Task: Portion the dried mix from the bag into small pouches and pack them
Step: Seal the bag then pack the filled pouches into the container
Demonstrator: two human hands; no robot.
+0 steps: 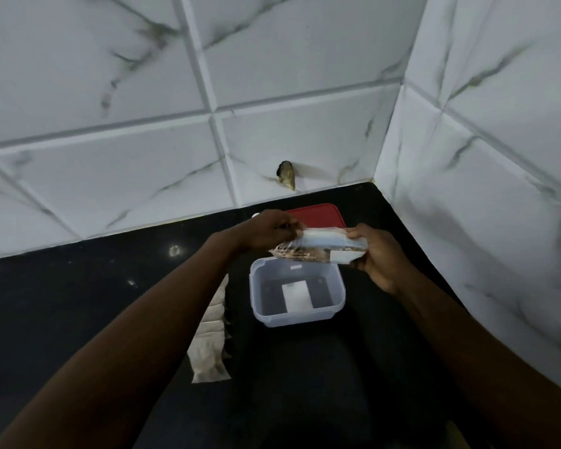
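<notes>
Both hands raised over black worktop [110, 303], in corner of tiled wall [110, 92]. Left hand [269, 230] pinches left end of clear bag [318, 246], fingers curled on plastic. Right hand [379, 254] grips right end of bag. Bag held level between hands, brown dried mix showing through, just above far rim of clear container [263, 286]. Container open, white slip [297, 296] lying flat inside. Red lid [318, 213] on worktop behind hands. Row of filled pouches [211, 338] on worktop left of container, partly hidden by left forearm
</notes>
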